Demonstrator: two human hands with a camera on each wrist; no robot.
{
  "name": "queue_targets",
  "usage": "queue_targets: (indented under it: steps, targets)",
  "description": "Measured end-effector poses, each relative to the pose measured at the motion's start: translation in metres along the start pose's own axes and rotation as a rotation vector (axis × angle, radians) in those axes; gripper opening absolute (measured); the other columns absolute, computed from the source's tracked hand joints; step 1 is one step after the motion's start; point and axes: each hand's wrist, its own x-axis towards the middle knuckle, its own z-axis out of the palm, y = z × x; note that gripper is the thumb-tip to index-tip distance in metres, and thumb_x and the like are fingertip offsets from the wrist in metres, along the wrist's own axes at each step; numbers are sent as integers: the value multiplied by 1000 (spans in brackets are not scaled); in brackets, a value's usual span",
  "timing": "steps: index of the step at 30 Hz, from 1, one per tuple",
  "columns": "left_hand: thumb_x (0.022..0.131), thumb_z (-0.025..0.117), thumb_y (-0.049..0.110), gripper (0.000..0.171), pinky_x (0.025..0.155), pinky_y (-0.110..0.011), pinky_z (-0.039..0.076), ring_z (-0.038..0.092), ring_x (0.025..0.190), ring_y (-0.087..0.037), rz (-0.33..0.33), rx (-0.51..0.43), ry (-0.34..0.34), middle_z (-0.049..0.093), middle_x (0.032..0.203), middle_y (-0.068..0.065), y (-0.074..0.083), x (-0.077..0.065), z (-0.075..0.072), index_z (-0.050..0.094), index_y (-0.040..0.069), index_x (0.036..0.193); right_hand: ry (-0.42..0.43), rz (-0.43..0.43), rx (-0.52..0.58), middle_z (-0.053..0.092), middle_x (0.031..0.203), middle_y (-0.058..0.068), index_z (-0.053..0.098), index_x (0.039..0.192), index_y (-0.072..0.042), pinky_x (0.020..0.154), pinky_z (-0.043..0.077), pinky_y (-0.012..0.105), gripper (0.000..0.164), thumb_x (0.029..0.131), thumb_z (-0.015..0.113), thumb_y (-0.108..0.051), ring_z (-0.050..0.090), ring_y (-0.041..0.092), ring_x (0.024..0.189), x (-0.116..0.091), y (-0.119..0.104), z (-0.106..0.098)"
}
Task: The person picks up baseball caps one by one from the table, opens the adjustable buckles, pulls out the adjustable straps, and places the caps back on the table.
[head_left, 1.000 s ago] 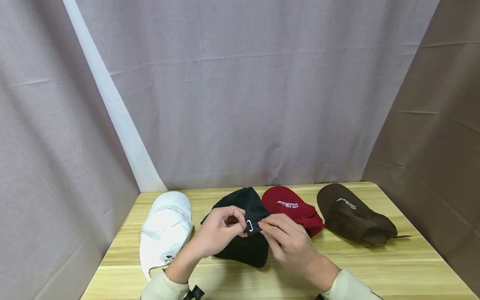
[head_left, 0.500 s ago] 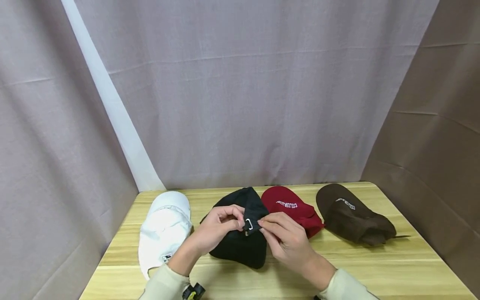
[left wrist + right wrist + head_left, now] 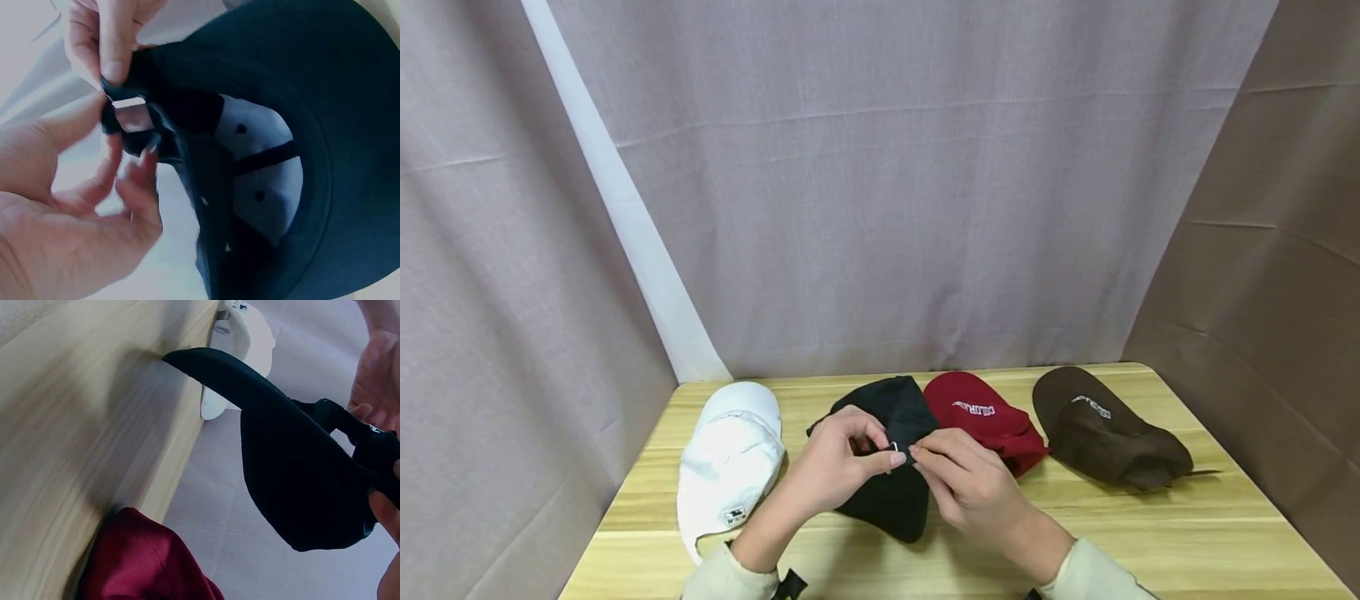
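A black cap (image 3: 891,504) is held up above the table, its brim toward the front in the head view. The silver buckle (image 3: 129,102) on its back strap sits between both hands. My left hand (image 3: 835,467) pinches the strap beside the buckle, its thumb lying across it. Close on the right, my right hand (image 3: 973,483) pinches the cap's back edge between thumb and fingertips. The left wrist view shows the inside of the cap (image 3: 262,162) and its brim. Fingers partly hide the strap end.
On the wooden table (image 3: 1060,542), a white cap (image 3: 730,458) lies at the left. A red cap (image 3: 981,417) lies behind my right hand, and a dark brown cap (image 3: 1105,433) further right. Grey curtains (image 3: 887,208) stand behind the table.
My left thumb has moved right, over the buckle, which is now partly covered. The black cap has turned slightly. My right hand keeps its pinch in nearly the same place.
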Motion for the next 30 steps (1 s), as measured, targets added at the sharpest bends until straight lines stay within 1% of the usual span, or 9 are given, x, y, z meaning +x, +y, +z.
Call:
queue_targets:
  steps: [3, 7, 12, 20, 22, 25, 26, 28, 30]
  targets:
    - [85, 90, 20, 20, 64, -22, 42, 50, 71, -7, -11, 32, 24, 59, 82, 3, 4, -1, 0, 73, 22, 76, -15, -16, -5, 75, 97, 13, 80, 104, 3, 82, 63, 30, 22, 106, 63, -11, 71, 24, 86, 1, 0, 0]
    - [85, 89, 16, 19, 55, -19, 38, 45, 59, -3, -32, -32, -11, 54, 69, 5, 5, 0, -1, 73, 16, 76, -10, -19, -2, 75, 97, 13, 80, 103, 3, 81, 63, 29, 22, 106, 64, -11, 71, 23, 86, 1, -1, 0]
    - [89, 85, 13, 18, 54, -19, 38, 45, 57, -3, -51, -190, -92, 55, 65, 4, 2, 1, -4, 72, 5, 80, 26, 22, 45, 76, 95, 13, 80, 100, 3, 85, 63, 26, 20, 104, 66, -11, 71, 23, 85, 1, -2, 1]
    - [94, 77, 3, 20, 73, -21, 51, 58, 73, -4, -37, -551, -203, 66, 78, 10, -12, 4, -6, 66, -13, 98, 111, 142, 172, 74, 93, 16, 79, 98, 3, 86, 59, 18, 17, 102, 71, -11, 69, 23, 83, -2, -2, 3]
    - [94, 77, 3, 18, 76, -21, 52, 61, 77, -5, -34, -623, -227, 68, 80, 11, -16, 4, -6, 65, -10, 97, 115, 178, 188, 74, 93, 15, 80, 99, 3, 87, 58, 16, 16, 101, 73, -12, 69, 22, 84, -4, -3, 4]
    - [95, 77, 5, 7, 77, -21, 51, 62, 79, -5, -17, -700, -258, 69, 83, 12, -20, 4, -6, 69, 4, 94, 114, 243, 215, 75, 95, 14, 81, 102, 1, 91, 58, 15, 13, 99, 76, -11, 70, 20, 86, -7, -4, 4]
    - [95, 76, 5, 8, 77, -21, 51, 62, 79, -6, -12, -721, -268, 69, 83, 11, -21, 4, -7, 70, 10, 93, 113, 265, 227, 75, 95, 14, 81, 103, 0, 92, 57, 14, 12, 98, 77, -10, 70, 20, 87, -8, -5, 4]
    - [96, 76, 4, 14, 75, -21, 49, 60, 78, -6, -11, -743, -280, 67, 83, 11, -22, 4, -7, 71, 17, 92, 112, 302, 243, 76, 96, 13, 81, 104, -1, 93, 57, 13, 12, 95, 80, -7, 71, 19, 88, -9, -6, 4]
    - [96, 75, 5, 13, 74, -21, 48, 58, 77, -6, -25, -727, -277, 66, 82, 12, -21, 4, -7, 71, 17, 93, 111, 325, 250, 76, 96, 13, 81, 105, -1, 93, 57, 13, 13, 92, 81, -4, 71, 19, 88, -10, -7, 4]
